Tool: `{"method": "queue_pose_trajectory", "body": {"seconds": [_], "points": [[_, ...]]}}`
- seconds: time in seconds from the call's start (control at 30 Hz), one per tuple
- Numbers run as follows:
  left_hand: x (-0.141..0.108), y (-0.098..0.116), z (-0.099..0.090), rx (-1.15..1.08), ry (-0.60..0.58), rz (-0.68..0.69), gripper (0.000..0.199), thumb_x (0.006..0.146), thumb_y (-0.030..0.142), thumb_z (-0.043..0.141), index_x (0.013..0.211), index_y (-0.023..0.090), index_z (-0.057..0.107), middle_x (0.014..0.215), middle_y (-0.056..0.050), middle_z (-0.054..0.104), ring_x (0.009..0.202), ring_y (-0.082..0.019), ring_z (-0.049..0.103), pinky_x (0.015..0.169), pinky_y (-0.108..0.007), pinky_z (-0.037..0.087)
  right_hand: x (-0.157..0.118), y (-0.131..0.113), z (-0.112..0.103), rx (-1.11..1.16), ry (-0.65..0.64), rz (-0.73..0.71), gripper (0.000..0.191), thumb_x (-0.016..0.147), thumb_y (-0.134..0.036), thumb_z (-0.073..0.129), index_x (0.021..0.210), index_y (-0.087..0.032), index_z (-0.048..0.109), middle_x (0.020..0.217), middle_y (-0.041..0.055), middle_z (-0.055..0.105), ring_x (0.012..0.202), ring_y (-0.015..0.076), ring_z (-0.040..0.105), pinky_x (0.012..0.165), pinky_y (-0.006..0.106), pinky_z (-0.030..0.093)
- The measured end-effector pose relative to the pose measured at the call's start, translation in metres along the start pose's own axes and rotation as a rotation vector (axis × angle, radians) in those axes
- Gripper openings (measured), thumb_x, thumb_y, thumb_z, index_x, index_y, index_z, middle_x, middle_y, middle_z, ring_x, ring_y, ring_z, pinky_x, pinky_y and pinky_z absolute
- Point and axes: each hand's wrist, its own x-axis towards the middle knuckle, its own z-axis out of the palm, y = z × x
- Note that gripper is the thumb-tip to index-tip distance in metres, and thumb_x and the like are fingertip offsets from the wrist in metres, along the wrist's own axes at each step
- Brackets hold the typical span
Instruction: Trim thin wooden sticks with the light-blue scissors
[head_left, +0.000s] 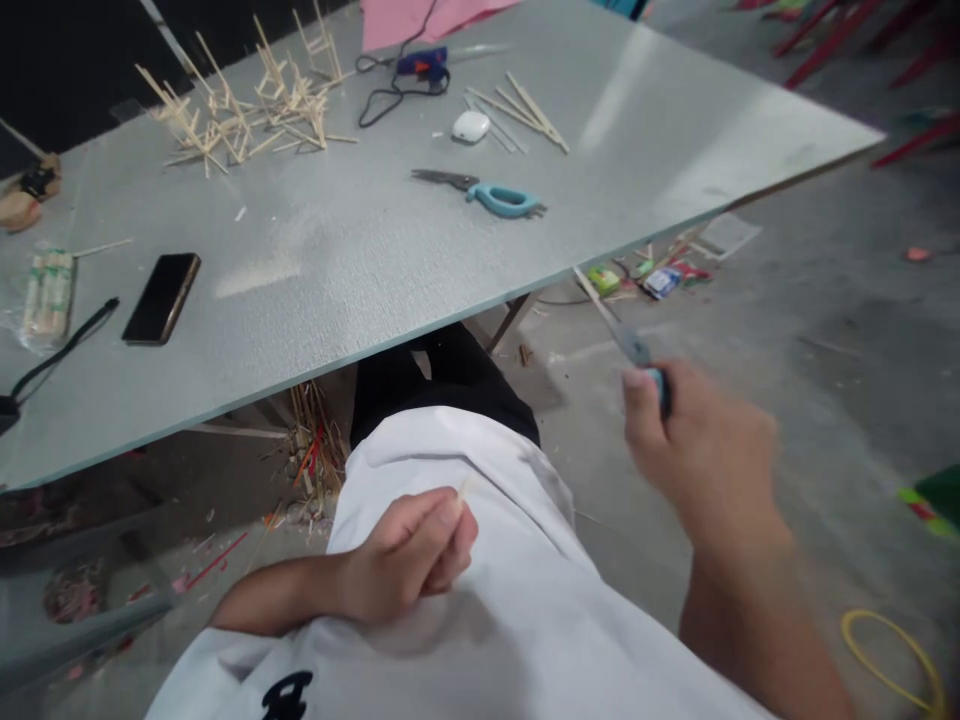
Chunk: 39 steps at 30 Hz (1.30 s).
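In front of the white shirt, my left hand [420, 545] is closed in a pinch. A short pale piece of wooden stick [463, 488] pokes up between its thumb and forefinger. Off to the right, past the table edge, my right hand [701, 455] is wrapped around a long, thin-bladed tool [626, 340] with a blue and dark handle. Its blade points up and left, and motion blur hides whether it is a knife or scissors. The two hands are well apart. Blue-handled scissors [502, 198] lie on the table ahead.
On the grey table [360, 260] stand stick frames [232, 125], with a glue gun [424, 65], a white case [470, 126], loose sticks [536, 110], a phone [162, 298] and a stick bundle [49, 295]. Scraps [660, 280] litter the floor.
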Motion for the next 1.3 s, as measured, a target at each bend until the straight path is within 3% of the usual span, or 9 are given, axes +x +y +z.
{"method": "queue_pose_trajectory", "body": {"seconds": [0.07, 0.17, 0.27, 0.53, 0.8, 0.93, 1.03, 1.13, 1.3], "points": [[0.007, -0.003, 0.001, -0.257, 0.012, -0.065, 0.041, 0.103, 0.053, 0.045, 0.079, 0.020, 0.042, 0.053, 0.009, 0.024, 0.045, -0.007, 0.015, 0.040, -0.016, 0.016, -0.012, -0.007, -0.008, 0.177, 0.113, -0.210, 0.046, 0.106, -0.047, 0.033, 0.099, -0.015, 0.065, 0.065, 0.0051, 0.063, 0.050, 0.0158, 0.051, 0.052, 0.028, 0.028], [0.012, -0.004, -0.001, -0.424, -0.046, -0.068, 0.040, 0.100, 0.054, 0.050, 0.082, 0.020, 0.045, 0.052, 0.009, 0.023, 0.045, -0.007, 0.015, 0.039, -0.014, 0.016, -0.035, -0.025, -0.024, 0.378, 0.137, -0.561, 0.040, 0.107, -0.046, 0.036, 0.099, -0.017, 0.062, 0.068, 0.0023, 0.063, 0.056, 0.0151, 0.056, 0.056, 0.028, 0.036], [0.012, -0.005, -0.005, -0.479, -0.105, -0.032, 0.039, 0.099, 0.053, 0.054, 0.080, 0.019, 0.046, 0.052, 0.008, 0.025, 0.043, -0.007, 0.015, 0.038, -0.014, 0.017, -0.043, -0.039, -0.035, 0.433, 0.128, -0.703, 0.041, 0.107, -0.048, 0.036, 0.099, -0.016, 0.060, 0.068, 0.0017, 0.060, 0.058, 0.0152, 0.054, 0.059, 0.028, 0.038], [0.013, -0.008, -0.004, -0.379, -0.089, 0.063, 0.044, 0.102, 0.054, 0.047, 0.077, 0.017, 0.050, 0.049, 0.008, 0.025, 0.040, -0.005, 0.015, 0.038, -0.015, 0.017, -0.036, -0.047, -0.033, 0.425, 0.131, -0.722, 0.033, 0.108, -0.043, 0.038, 0.102, -0.018, 0.059, 0.070, 0.0017, 0.062, 0.061, 0.0164, 0.056, 0.061, 0.029, 0.041], [0.019, -0.005, -0.010, -0.364, -0.026, 0.024, 0.051, 0.101, 0.061, 0.044, 0.073, 0.021, 0.030, 0.048, 0.010, 0.020, 0.040, -0.006, 0.009, 0.036, -0.015, 0.010, -0.037, -0.058, -0.020, 0.359, 0.085, -0.703, 0.046, 0.107, -0.052, 0.035, 0.088, -0.018, 0.058, 0.064, 0.0010, 0.060, 0.054, 0.0143, 0.054, 0.058, 0.028, 0.037], [0.014, -0.005, -0.013, -0.074, -0.215, 0.032, 0.048, 0.103, 0.056, 0.045, 0.073, 0.018, 0.041, 0.053, 0.006, 0.033, 0.045, -0.006, 0.029, 0.043, -0.017, 0.028, -0.011, -0.052, -0.002, 0.049, 0.105, -0.300, 0.051, 0.107, -0.054, 0.033, 0.080, -0.019, 0.059, 0.052, 0.0012, 0.053, 0.044, 0.0146, 0.044, 0.050, 0.030, 0.020], [0.016, -0.006, -0.009, -0.244, -0.248, 0.040, 0.045, 0.104, 0.056, 0.042, 0.077, 0.019, 0.039, 0.053, 0.008, 0.030, 0.044, -0.006, 0.023, 0.043, -0.016, 0.023, 0.003, -0.039, 0.001, -0.013, 0.113, -0.171, 0.045, 0.105, -0.052, 0.039, 0.090, -0.017, 0.063, 0.054, 0.0020, 0.055, 0.042, 0.0159, 0.043, 0.049, 0.030, 0.017], [0.026, -0.007, -0.006, -0.482, -0.241, 0.014, 0.042, 0.104, 0.054, 0.042, 0.080, 0.021, 0.036, 0.053, 0.009, 0.022, 0.043, -0.007, 0.012, 0.040, -0.014, 0.013, -0.004, -0.035, -0.009, 0.274, 0.146, -0.405, 0.034, 0.105, -0.042, 0.040, 0.096, -0.017, 0.061, 0.064, 0.0027, 0.062, 0.053, 0.0162, 0.057, 0.052, 0.028, 0.031], [0.035, -0.006, -0.007, -0.555, -0.300, 0.019, 0.036, 0.105, 0.054, 0.039, 0.087, 0.023, 0.040, 0.054, 0.008, 0.024, 0.044, -0.008, 0.013, 0.039, -0.013, 0.015, -0.021, -0.041, -0.022, 0.417, 0.125, -0.693, 0.031, 0.107, -0.043, 0.039, 0.100, -0.020, 0.058, 0.067, 0.0010, 0.061, 0.056, 0.0153, 0.055, 0.057, 0.028, 0.039]]}}
